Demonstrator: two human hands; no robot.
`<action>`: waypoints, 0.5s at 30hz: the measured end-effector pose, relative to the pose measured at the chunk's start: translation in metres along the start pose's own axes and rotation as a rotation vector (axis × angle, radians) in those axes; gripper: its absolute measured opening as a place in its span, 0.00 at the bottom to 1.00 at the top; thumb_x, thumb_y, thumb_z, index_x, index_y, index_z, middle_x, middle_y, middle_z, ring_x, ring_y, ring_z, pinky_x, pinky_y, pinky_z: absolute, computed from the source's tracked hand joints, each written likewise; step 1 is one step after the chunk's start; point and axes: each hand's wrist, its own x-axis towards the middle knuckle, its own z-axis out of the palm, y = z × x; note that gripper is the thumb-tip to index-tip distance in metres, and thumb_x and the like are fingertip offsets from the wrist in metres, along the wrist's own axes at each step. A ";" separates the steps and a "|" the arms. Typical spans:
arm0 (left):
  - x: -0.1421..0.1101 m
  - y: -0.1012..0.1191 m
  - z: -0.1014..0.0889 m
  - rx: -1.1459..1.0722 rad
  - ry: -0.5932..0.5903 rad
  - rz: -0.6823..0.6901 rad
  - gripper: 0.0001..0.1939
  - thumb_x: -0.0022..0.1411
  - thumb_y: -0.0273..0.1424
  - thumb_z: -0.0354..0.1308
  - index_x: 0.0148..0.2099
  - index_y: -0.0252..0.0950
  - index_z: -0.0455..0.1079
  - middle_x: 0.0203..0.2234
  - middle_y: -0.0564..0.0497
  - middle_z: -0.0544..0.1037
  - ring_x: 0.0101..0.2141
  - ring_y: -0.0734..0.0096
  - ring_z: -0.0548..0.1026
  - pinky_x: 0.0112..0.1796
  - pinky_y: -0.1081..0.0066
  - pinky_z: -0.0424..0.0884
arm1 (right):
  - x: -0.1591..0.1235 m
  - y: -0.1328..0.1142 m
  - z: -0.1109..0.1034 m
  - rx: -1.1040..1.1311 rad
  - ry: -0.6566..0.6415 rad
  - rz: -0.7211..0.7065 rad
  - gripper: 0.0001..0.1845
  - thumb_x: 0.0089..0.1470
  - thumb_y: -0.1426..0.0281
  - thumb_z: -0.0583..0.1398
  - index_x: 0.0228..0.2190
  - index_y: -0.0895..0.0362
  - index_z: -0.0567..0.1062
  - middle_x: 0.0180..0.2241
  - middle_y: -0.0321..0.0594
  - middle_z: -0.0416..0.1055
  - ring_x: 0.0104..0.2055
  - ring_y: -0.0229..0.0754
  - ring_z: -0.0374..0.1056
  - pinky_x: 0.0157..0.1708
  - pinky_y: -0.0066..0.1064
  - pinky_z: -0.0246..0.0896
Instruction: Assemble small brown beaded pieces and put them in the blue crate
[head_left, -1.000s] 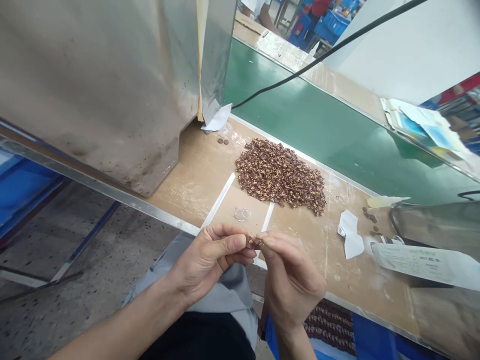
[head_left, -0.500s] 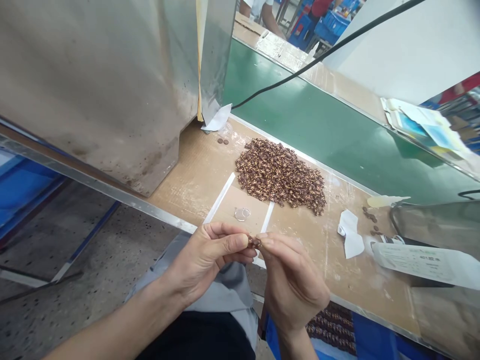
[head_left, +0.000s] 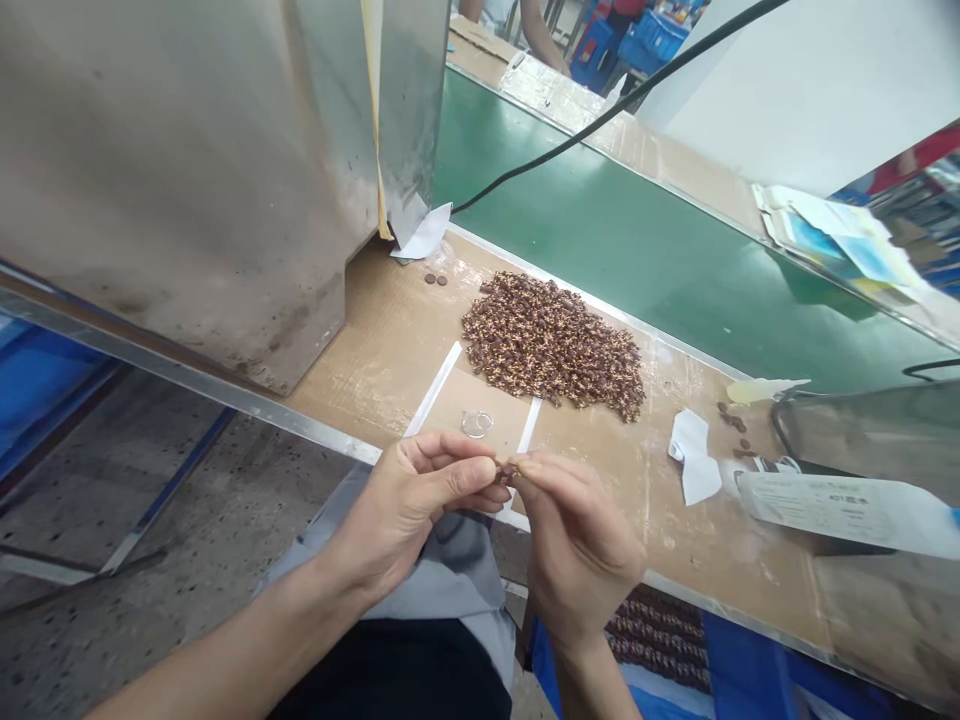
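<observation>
Between the fingertips of my left hand and my right hand is a small brown piece with gold-coloured bits. Both hands pinch it, and the fingers cover most of it. Just beyond my hands, a clear round disc or ring lies on the cardboard between two white tape strips. Farther back, a large pile of similar small brown-and-gold pieces is heaped on the cardboard-covered bench.
A big metal box stands at the left. On the right are a crumpled white paper, a plastic bottle and brown discs. A black cable crosses the green belt. Below right, a blue crate holds rows of brown pieces.
The camera view has shifted slightly, so the bench items appear a little further left and up. Both hands keep pinching the small piece, with only slight finger movement.
</observation>
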 end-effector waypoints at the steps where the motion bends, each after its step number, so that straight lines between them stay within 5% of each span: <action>1: -0.001 0.000 0.000 0.055 0.009 0.037 0.16 0.65 0.40 0.88 0.48 0.37 0.92 0.35 0.47 0.93 0.35 0.66 0.91 0.44 0.72 0.89 | 0.000 0.000 0.000 0.010 0.007 0.038 0.14 0.73 0.80 0.73 0.50 0.49 0.91 0.45 0.37 0.91 0.48 0.45 0.88 0.51 0.37 0.87; 4: -0.007 0.000 -0.002 0.331 0.000 0.208 0.13 0.77 0.43 0.76 0.50 0.38 0.90 0.37 0.47 0.92 0.38 0.64 0.91 0.46 0.69 0.88 | -0.003 -0.002 -0.002 0.020 0.038 0.124 0.11 0.74 0.77 0.74 0.49 0.48 0.91 0.44 0.37 0.90 0.48 0.45 0.87 0.51 0.37 0.87; 8: -0.014 -0.004 -0.006 0.713 -0.074 0.426 0.16 0.85 0.35 0.63 0.41 0.38 0.84 0.32 0.52 0.86 0.34 0.71 0.84 0.40 0.73 0.79 | -0.006 -0.003 -0.005 0.044 0.030 0.155 0.10 0.74 0.76 0.74 0.49 0.48 0.91 0.44 0.37 0.89 0.47 0.45 0.86 0.50 0.37 0.86; 15: -0.013 -0.009 -0.008 0.893 -0.185 0.616 0.15 0.89 0.33 0.56 0.43 0.40 0.75 0.32 0.57 0.76 0.31 0.73 0.75 0.37 0.70 0.70 | -0.009 -0.007 -0.007 0.000 0.016 0.102 0.13 0.73 0.80 0.73 0.50 0.48 0.91 0.45 0.38 0.90 0.47 0.46 0.87 0.50 0.37 0.87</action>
